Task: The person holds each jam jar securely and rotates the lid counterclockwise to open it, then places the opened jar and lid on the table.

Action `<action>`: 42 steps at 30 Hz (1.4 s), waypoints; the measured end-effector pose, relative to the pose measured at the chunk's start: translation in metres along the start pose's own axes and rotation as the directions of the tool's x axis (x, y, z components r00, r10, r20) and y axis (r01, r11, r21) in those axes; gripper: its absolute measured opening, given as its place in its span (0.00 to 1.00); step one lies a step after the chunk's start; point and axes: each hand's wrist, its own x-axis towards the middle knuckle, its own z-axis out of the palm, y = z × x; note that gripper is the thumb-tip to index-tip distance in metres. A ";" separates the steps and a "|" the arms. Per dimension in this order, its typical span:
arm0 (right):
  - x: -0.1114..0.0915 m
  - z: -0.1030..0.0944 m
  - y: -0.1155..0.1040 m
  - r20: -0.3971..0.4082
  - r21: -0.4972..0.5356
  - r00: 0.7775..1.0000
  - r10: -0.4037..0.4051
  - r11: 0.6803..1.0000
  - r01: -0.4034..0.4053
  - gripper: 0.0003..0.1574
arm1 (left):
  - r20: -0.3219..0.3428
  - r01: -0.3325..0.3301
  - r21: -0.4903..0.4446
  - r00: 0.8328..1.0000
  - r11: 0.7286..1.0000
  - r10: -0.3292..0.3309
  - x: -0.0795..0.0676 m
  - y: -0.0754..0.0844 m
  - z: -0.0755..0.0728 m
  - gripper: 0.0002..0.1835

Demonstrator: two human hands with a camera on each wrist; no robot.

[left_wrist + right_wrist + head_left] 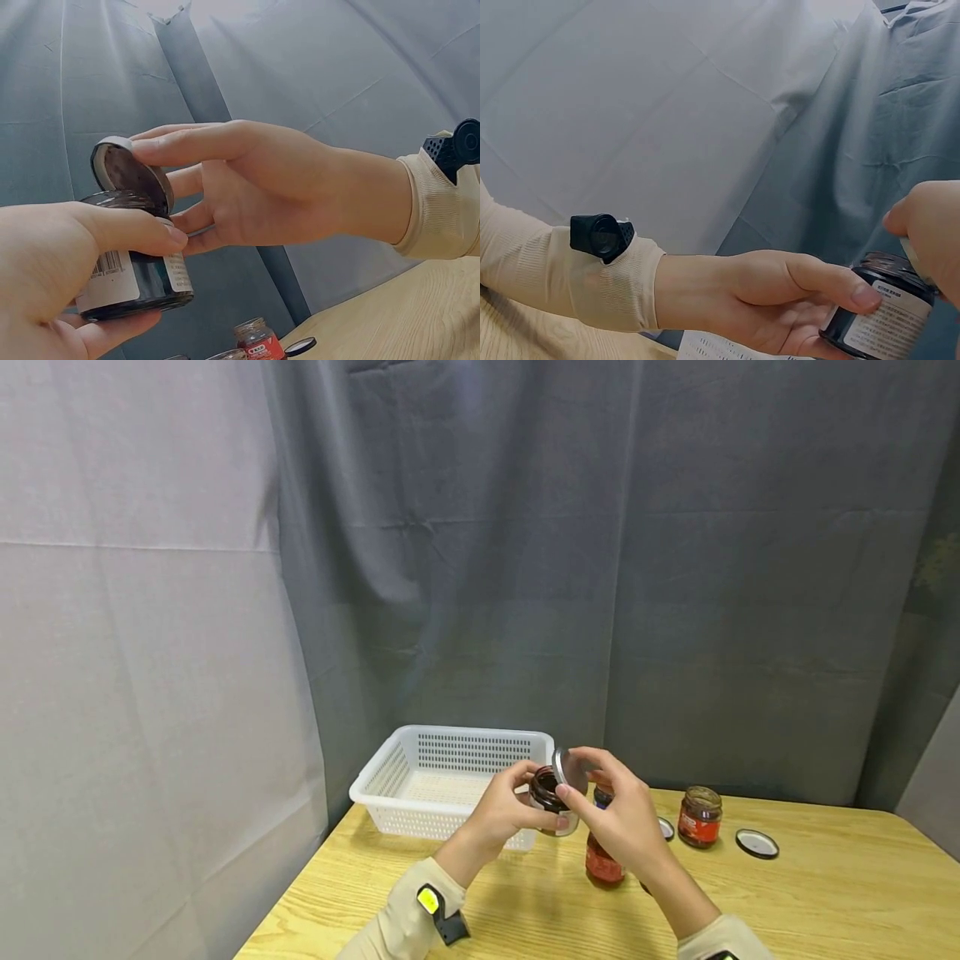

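A dark glass jar point(553, 793) with a white label is held up above the table, gripped by my left hand point(504, 810). Its mouth is uncovered, and the left wrist view shows a barcode on the label. My right hand point(618, 810) pinches a round metal lid point(133, 174) by its rim. The lid is tilted on edge beside the jar's mouth, its underside turned toward the opening. In the right wrist view the left thumb presses on the jar's label point(889, 319), while the right hand hides most of the lid.
Behind my left hand stands a white perforated plastic basket point(450, 810). A red-labelled jar point(604, 862) is partly covered by my right hand. Farther right stands an open jar point(701, 818) with a red label, near lids lying on the wooden table point(840, 877), one a white-faced lid point(757, 843).
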 end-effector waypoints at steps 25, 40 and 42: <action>0.001 -0.007 -0.001 0.051 0.167 0.993 0.103 0.980 -0.110 0.34 | -0.024 -0.009 -0.031 1.000 0.999 0.009 0.000 0.002 -0.002 0.31; 0.002 -0.008 -0.001 0.051 0.215 0.992 0.117 0.968 -0.125 0.34 | -0.014 -0.012 -0.025 1.000 1.000 0.012 0.002 0.003 -0.007 0.30; 0.002 -0.009 -0.001 0.050 0.211 0.992 0.113 0.970 -0.121 0.34 | -0.015 -0.014 -0.023 1.000 1.000 0.013 0.002 0.002 -0.007 0.30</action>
